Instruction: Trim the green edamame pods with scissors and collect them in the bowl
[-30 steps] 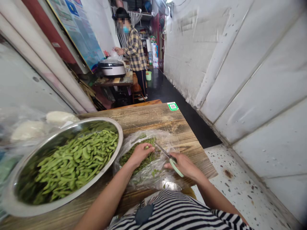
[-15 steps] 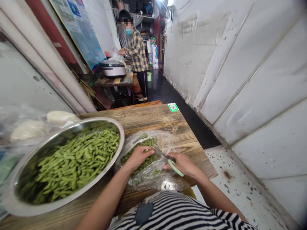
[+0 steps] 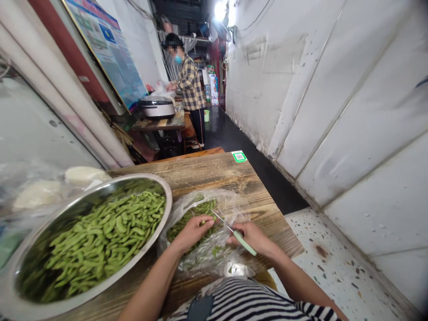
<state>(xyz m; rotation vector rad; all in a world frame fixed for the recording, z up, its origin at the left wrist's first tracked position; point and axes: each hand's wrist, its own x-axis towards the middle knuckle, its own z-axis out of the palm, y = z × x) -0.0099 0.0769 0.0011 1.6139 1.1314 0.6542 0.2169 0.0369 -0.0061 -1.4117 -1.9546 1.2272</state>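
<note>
Scissors (image 3: 243,243) with pale green handles are in my right hand (image 3: 252,236), their blades pointing up and left toward my left hand (image 3: 194,230). The fingertips of that left hand pinch a green soybean pod (image 3: 203,222), mostly hidden by the fingers. Both hands hover over a clear plastic bag (image 3: 230,203), which is spread out on the table and holds green pods and trimmings (image 3: 183,223). To the left, a wide steel basin (image 3: 169,189) contains a large heap of green soybean pods (image 3: 110,236).
The wooden table (image 3: 214,174) bears a green QR-code sticker (image 3: 239,156) at its far corner. Plastic bags with pale contents (image 3: 38,194) lie left of the basin. Beyond, a person in a checked shirt (image 3: 191,84) stands by another table with a cooker (image 3: 156,107). A white wall (image 3: 321,116) runs along the right.
The view has tilted up slightly, so the scene sits lower. The scissors have turned in my right hand, and their blades now look closed. My left hand stays over the bag.
</note>
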